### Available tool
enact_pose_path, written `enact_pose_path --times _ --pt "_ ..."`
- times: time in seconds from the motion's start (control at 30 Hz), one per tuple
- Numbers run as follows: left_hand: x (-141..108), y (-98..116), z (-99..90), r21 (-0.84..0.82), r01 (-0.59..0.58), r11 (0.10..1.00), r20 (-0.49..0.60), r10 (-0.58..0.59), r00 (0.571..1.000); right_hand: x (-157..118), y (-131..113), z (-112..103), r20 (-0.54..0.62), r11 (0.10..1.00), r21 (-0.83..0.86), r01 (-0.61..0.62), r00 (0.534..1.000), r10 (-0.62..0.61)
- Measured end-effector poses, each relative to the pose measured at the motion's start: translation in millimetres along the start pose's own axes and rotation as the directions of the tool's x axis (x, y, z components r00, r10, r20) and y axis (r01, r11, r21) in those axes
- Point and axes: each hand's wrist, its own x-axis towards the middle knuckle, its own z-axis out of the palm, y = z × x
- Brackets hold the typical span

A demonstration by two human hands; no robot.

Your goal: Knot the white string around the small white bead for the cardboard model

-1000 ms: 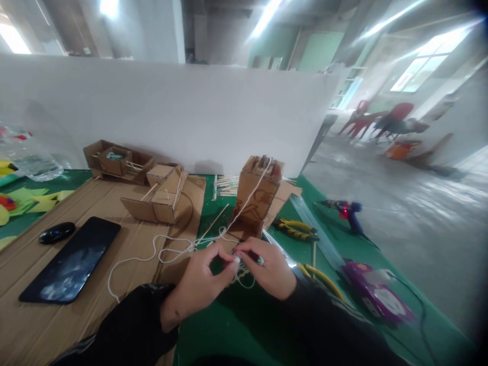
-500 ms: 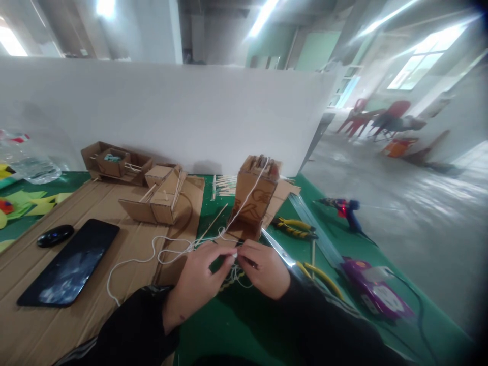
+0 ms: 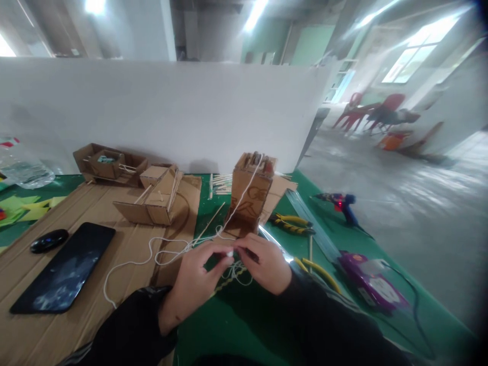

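White string (image 3: 131, 263) loops over the cardboard and runs to my fingertips. My left hand (image 3: 201, 274) pinches a small white bit of it between thumb and forefinger. Close beside, my right hand (image 3: 265, 262) is closed with thumb and forefinger pressed together on the string. A loose tangle of string hangs below between the hands. Just beyond stands an upright cardboard tower (image 3: 249, 193), with discs at its top and the string draped down its front. Exactly how the string passes through my fingers is hidden.
Scissors with yellow handles (image 3: 322, 274) lie partly under my right forearm. Pliers (image 3: 293, 223), a glue gun (image 3: 339, 203) and a purple power strip (image 3: 373, 282) are at right. A phone (image 3: 64, 269), a mouse (image 3: 49, 240) and a cardboard model (image 3: 152, 203) are at left.
My right fingertips have drawn slightly away from the left ones, so the small white bit in my left pinch shows more. The view has shifted slightly.
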Motion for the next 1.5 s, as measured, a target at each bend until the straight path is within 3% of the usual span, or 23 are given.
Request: enact_pose_path --times 0.43,0.67,0.83,0.97,1.13,1.23,1.37,1.5 --pt "-4.8 -0.8 3.1 -0.210 0.175 0.962 0.039 -0.171 0.985 0.4 4.3 -1.2 -0.011 0.999 0.044 -0.001 1.000 0.001" --pt "-2.0 -0.8 5.6 -0.099 0.059 0.993 -0.068 -0.066 0.996 -4.6 -3.5 16.4 0.019 0.984 0.175 -0.025 1.000 0.022" --pt "-5.6 -8.0 8.7 -0.161 0.208 0.965 -0.098 -0.225 0.969 -9.3 -9.3 26.7 0.070 0.958 0.268 -0.097 0.994 0.081" --pt "-2.6 -13.0 5.8 -0.168 0.179 0.969 -0.137 -0.203 0.970 -8.1 -11.5 18.4 0.076 0.958 0.272 -0.091 0.994 0.073" --pt "4.8 -13.4 0.3 -0.147 0.223 0.964 -0.064 -0.235 0.970 -2.3 -11.6 -4.4 0.049 0.966 0.257 -0.037 0.998 0.025" --pt "5.1 -13.4 -0.4 -0.087 0.176 0.981 0.004 -0.176 0.984 -0.4 -10.2 -13.3 0.031 0.967 0.253 -0.004 1.000 -0.004" --pt "2.1 -13.5 0.9 -0.012 0.095 0.995 0.066 -0.094 0.993 -0.8 -6.7 -14.7 0.027 0.974 0.227 0.023 0.999 -0.029" --pt "-0.6 -12.2 3.2 0.004 0.137 0.991 0.067 -0.137 0.988 -1.1 -2.0 -11.2 0.001 0.978 0.207 0.031 0.999 -0.032"
